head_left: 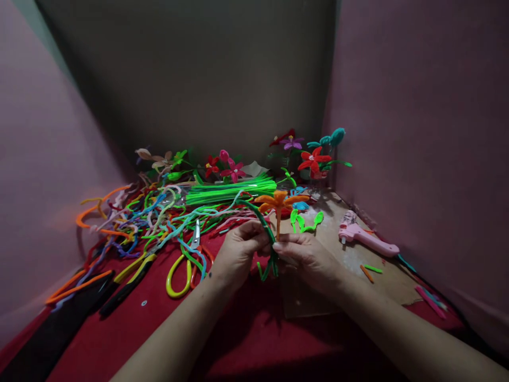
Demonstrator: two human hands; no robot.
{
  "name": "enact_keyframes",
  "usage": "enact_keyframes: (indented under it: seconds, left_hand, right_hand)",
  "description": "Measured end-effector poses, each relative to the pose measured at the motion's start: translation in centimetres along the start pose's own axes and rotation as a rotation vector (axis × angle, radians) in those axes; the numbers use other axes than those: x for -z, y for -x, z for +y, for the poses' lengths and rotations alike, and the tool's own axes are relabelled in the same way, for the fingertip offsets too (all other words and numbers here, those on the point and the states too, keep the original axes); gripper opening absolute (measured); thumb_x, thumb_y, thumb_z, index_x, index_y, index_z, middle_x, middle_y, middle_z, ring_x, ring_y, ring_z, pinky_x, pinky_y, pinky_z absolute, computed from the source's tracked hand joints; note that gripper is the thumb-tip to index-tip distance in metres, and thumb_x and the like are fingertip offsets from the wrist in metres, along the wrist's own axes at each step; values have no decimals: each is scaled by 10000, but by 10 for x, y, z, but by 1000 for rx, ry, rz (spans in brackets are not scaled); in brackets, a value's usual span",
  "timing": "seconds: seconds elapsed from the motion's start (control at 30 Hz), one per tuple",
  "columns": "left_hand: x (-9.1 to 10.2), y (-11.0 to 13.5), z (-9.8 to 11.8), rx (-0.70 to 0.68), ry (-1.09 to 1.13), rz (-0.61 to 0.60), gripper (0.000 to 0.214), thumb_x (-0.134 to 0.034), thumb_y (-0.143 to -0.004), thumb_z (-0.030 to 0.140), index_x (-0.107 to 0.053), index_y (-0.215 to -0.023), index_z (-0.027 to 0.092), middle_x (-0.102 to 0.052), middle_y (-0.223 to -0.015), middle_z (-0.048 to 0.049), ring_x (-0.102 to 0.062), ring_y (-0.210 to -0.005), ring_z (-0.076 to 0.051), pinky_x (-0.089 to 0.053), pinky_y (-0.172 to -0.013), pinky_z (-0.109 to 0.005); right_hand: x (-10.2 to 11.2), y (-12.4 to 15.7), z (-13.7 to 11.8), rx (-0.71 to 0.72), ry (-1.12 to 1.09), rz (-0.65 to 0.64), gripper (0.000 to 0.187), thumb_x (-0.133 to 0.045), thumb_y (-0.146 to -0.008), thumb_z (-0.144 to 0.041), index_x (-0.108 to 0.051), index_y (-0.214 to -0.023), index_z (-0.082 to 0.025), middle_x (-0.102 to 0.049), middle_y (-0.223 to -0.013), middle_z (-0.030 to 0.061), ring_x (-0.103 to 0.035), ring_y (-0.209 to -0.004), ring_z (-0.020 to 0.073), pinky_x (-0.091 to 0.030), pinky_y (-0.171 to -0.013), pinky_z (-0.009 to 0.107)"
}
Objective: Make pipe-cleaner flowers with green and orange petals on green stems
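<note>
My right hand (312, 259) pinches the stem of an orange pipe-cleaner flower (279, 202), whose petals spread above the fingertips. Close beside it, my left hand (245, 245) is closed on dark green pipe cleaners (271, 233). One of these arches up and to the left over the fingers, and other ends hang below the hands. The green touches or lies against the orange stem; exactly how they join is hidden by my fingers. Just behind the flower lie bright green looped leaves (306, 223).
Scissors (178, 281) and pliers (129, 281) lie left, by a heap of coloured pipe cleaners (131, 223). Behind is a bundle of green pipe cleaners (233, 190). At right, a pink glue gun (368, 239) rests on cardboard (389, 281). Finished flowers (314, 161) stand along the back.
</note>
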State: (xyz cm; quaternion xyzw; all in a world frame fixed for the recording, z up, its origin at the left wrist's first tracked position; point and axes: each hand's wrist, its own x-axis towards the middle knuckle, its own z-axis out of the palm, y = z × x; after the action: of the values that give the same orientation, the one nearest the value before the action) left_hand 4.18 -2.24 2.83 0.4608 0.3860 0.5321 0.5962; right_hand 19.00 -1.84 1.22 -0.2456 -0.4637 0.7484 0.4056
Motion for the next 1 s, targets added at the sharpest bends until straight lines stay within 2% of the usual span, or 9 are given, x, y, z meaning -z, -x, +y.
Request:
enact_keyframes:
  seconds: [0.07, 0.23, 0.3, 0.4, 0.5, 0.63, 0.8, 0.9, 1.0]
  left_hand:
    - [0, 0, 1, -29, -42, 7, 118, -686, -666, 208, -595, -724, 160, -536, -587, 32, -470, -531, -73, -357, -527, -203]
    - [-4, 6, 5, -67, -173, 78, 161, -669, -701, 255, -582, -804, 167, -554, -721, 28, -476, -579, -64, -357, -505, -181]
    - [-8, 7, 4, -31, -195, 73, 166, -683, -685, 246, -583, -784, 159, -562, -716, 26, -493, -605, -69, -382, -552, -182]
    - [-11, 8, 0, 71, -194, -1, 119, -664, -701, 234, -596, -737, 144, -570, -667, 14, -502, -601, -79, -388, -579, -190]
    - [-11, 8, -3, 120, -165, -45, 114, -665, -693, 236, -634, -738, 136, -610, -696, -17, -527, -620, -102, -399, -588, -205]
    - [-10, 8, -3, 93, -154, -78, 137, -649, -707, 246, -668, -799, 146, -642, -766, -37, -554, -692, -128, -420, -665, -231]
    - [-12, 10, -3, 59, -244, -40, 175, -624, -731, 300, -635, -674, 135, -594, -644, -16, -511, -594, -106, -409, -609, -228]
    - [-15, 12, -4, 100, -189, -53, 193, -630, -720, 330, -608, -693, 140, -580, -629, -10, -502, -536, -98, -394, -511, -214]
    - [-18, 14, -3, 149, -119, -55, 187, -641, -710, 330, -594, -745, 153, -558, -644, 8, -486, -495, -78, -336, -413, -180]
  right_hand:
    - [1, -1, 2, 37, 2, 10, 142, -656, -711, -281, -655, -773, -153, -562, -630, -7, -460, -521, 81, -393, -543, 233]
    - [5, -4, 3, 178, -21, 118, 125, -662, -706, -282, -616, -692, -167, -531, -610, -37, -429, -531, 71, -353, -544, 221]
    - [5, -5, 2, 217, -49, 149, 117, -662, -704, -272, -600, -695, -173, -522, -613, -43, -437, -550, 77, -362, -563, 224]
    - [5, -6, 3, 259, -57, 185, 103, -669, -693, -232, -589, -689, -167, -545, -663, -31, -481, -637, 95, -390, -655, 242]
    - [6, -6, 5, 223, -54, 181, 86, -665, -692, -227, -610, -703, -162, -559, -662, -26, -494, -636, 100, -397, -655, 247]
    - [8, -6, 5, 167, -92, 146, 77, -666, -687, -228, -641, -710, -159, -576, -650, -14, -493, -595, 95, -408, -604, 236]
    - [11, -5, 3, 140, -104, 117, 111, -686, -671, -249, -662, -736, -163, -615, -695, 9, -544, -668, 127, -444, -619, 246]
    - [11, -4, 3, 92, -124, 84, 116, -675, -701, -261, -659, -762, -164, -604, -689, -2, -534, -610, 106, -446, -579, 240]
    - [11, -3, 4, 136, -97, 68, 94, -672, -708, -251, -655, -716, -159, -591, -673, -12, -528, -597, 99, -452, -590, 244]
